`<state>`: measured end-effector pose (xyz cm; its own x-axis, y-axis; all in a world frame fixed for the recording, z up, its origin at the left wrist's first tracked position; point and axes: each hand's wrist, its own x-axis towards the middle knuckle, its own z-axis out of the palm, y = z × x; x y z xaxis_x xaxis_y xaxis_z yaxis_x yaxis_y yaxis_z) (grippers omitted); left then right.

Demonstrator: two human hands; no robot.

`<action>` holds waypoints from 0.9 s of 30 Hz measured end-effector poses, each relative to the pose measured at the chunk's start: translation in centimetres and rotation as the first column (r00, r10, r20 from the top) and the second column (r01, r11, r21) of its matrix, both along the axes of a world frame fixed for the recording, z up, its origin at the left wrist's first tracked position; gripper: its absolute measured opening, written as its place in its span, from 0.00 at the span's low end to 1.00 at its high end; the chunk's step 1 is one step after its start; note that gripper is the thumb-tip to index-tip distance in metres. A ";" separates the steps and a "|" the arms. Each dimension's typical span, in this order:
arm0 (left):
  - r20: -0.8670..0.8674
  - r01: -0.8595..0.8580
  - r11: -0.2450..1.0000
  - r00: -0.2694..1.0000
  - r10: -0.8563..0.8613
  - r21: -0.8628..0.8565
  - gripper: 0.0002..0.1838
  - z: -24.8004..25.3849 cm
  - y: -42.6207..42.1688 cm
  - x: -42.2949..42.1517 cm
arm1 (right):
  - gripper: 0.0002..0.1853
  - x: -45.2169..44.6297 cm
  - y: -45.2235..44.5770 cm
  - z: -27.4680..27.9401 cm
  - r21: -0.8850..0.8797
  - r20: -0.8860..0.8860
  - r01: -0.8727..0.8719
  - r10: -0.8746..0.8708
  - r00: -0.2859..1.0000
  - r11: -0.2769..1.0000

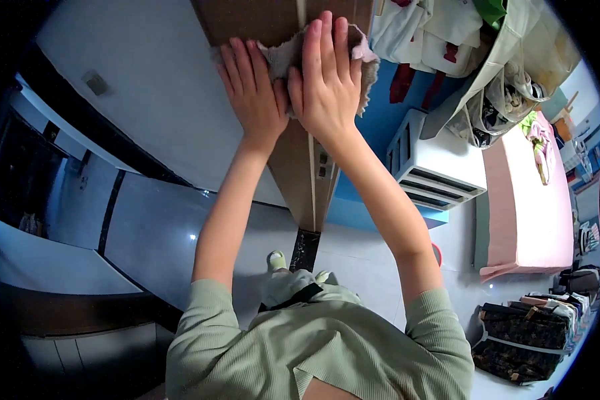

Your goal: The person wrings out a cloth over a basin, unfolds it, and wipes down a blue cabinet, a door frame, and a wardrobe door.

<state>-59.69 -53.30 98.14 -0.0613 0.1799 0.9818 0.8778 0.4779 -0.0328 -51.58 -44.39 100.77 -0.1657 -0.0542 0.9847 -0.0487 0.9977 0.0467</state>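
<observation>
A grey-brown cloth (pixel 283 59) with a frayed edge and a pinkish corner lies pressed against the brown door frame (pixel 299 175). On the cloth's left part rests my left hand (pixel 251 93), flat, with its fingers stretched upward. My right hand (pixel 328 83) lies flat over the right part, fingers extended and slightly apart. The two hands are side by side, their thumbs close together. Part of the cloth is hidden under the palms.
Right of the frame hang white and red clothes (pixel 427 33) and clear bags (pixel 500 100). Below them stands a white slatted unit (pixel 440 163). Farther right are a pink-covered bed (pixel 530 207) and a dark patterned bag (pixel 520 340). A pale wall (pixel 140 87) is at left.
</observation>
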 end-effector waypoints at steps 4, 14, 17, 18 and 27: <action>-0.024 0.061 0.997 0.998 -0.062 -0.041 0.32 -0.5 -1.4 -1.5 | 0.29 -0.7 -1.3 -1.3 0.049 0.044 0.257 -0.259 0.965 0.965; 0.012 0.170 0.975 0.985 -0.170 -0.141 0.32 -18.3 -3.3 -3.8 | 0.28 -1.5 -4.4 -16.7 0.109 0.316 0.315 -0.334 0.888 0.943; -0.054 0.203 0.958 0.974 -0.218 -0.203 0.32 -17.0 -3.7 -5.2 | 0.31 -1.6 -4.9 -15.4 0.081 0.383 0.312 -0.319 0.867 0.947; -0.028 0.256 0.950 0.964 -0.265 -0.176 0.32 -15.3 -3.5 -5.5 | 0.31 -1.7 -5.0 -13.6 0.075 0.378 0.318 -0.322 0.868 0.945; 0.131 0.735 0.668 0.656 -0.743 0.114 0.34 1.5 -2.5 -6.3 | 0.32 -5.7 -6.0 0.6 -0.007 -0.035 0.365 -0.365 0.930 0.931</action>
<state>-66.02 -55.83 99.69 -0.0771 0.1876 0.9792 0.9325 -0.3339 0.1374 -57.31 -50.42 101.33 -0.1395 0.0035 0.9902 0.3208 0.9462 0.0418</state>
